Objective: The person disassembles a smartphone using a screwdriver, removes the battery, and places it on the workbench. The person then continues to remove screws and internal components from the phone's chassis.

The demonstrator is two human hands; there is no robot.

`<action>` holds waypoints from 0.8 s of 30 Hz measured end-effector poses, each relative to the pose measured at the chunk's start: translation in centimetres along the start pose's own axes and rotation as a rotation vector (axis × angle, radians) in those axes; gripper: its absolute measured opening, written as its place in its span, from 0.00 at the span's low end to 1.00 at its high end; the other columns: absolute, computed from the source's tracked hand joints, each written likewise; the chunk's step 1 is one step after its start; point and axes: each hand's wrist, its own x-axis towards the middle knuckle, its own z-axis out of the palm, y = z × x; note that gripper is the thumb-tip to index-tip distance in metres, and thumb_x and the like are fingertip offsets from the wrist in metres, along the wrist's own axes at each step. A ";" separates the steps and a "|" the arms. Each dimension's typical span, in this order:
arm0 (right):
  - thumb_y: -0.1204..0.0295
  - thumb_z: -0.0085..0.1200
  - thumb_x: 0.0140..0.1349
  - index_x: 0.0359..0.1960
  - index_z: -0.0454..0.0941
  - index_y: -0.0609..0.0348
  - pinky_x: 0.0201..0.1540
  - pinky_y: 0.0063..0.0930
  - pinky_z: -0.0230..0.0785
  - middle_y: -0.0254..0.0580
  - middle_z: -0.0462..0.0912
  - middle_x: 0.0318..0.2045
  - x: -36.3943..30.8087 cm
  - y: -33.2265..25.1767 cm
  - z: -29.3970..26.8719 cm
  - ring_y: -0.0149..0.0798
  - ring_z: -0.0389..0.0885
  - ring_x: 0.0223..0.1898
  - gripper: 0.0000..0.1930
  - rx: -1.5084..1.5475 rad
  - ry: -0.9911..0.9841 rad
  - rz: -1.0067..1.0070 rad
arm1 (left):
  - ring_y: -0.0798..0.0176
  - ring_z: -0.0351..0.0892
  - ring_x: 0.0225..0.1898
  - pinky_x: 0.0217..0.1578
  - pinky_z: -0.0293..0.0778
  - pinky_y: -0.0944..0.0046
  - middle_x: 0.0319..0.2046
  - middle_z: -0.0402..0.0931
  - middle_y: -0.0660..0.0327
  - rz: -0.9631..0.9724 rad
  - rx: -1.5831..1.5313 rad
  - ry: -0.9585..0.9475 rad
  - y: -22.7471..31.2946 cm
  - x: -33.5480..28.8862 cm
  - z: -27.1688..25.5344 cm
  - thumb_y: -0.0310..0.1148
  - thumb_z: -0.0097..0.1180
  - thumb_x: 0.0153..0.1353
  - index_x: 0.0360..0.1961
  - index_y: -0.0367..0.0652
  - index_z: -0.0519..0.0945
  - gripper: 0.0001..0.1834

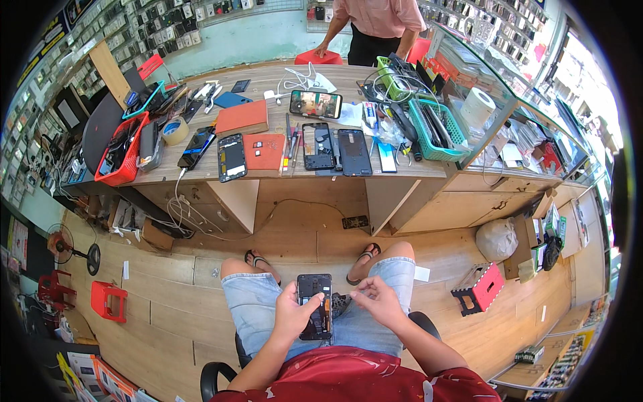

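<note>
Left hand grips an opened phone above the lap

An opened black phone with its inner parts exposed [315, 288] is held above light-blue denim shorts [258, 298], its long side pointing toward the desk. The person's left hand [293, 315] grips it by the left edge, thumb laid across its face. The right hand [378, 301] is just to the right of the phone, apart from it, with thumb and fingers brought close together; whether they pinch something small, I cannot tell.

Ahead stands a wood-grain desk [264, 75]. Along its near edge, from left to right, lie a black phone frame with a pale grey middle [232, 157], a flat brick-red pad [265, 153], a dark phone body with exposed insides [318, 145] and a dark blue-black rectangular panel [353, 152]. Behind these, a phone with a lit screen [316, 104] is set sideways. A red plastic basket [107, 175] is at the left end and a teal plastic basket [443, 154] toward the right. Beyond the desk, another person in a pink shirt [387, 13] rests a hand on a red seat [318, 58].
</note>
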 end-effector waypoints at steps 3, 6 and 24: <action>0.68 0.70 0.70 0.47 0.76 0.66 0.35 0.24 0.80 0.39 0.85 0.36 0.4 1.5 -1.9 0.28 0.85 0.33 0.17 -0.035 0.056 0.110 | 0.71 0.86 0.39 0.42 0.84 0.66 0.41 0.87 0.62 -0.026 -0.019 -0.013 -0.3 0.6 0.3 0.19 0.68 0.66 0.49 0.37 0.81 0.13; 0.66 0.70 0.70 0.47 0.76 0.67 0.32 0.27 0.82 0.40 0.85 0.35 1.4 2.8 -3.2 0.30 0.86 0.32 0.18 0.020 0.089 0.202 | 0.71 0.86 0.39 0.42 0.84 0.66 0.41 0.87 0.62 -0.064 -0.020 -0.034 0.2 0.9 0.9 0.19 0.68 0.66 0.49 0.36 0.81 0.13; 0.62 0.68 0.72 0.43 0.78 0.66 0.26 0.27 0.84 0.40 0.84 0.31 3.2 3.2 -4.3 0.31 0.87 0.31 0.17 -0.053 -0.021 0.232 | 0.71 0.87 0.37 0.40 0.83 0.66 0.40 0.88 0.60 -0.106 -0.033 -0.070 0.0 1.7 3.2 0.21 0.69 0.67 0.48 0.35 0.81 0.11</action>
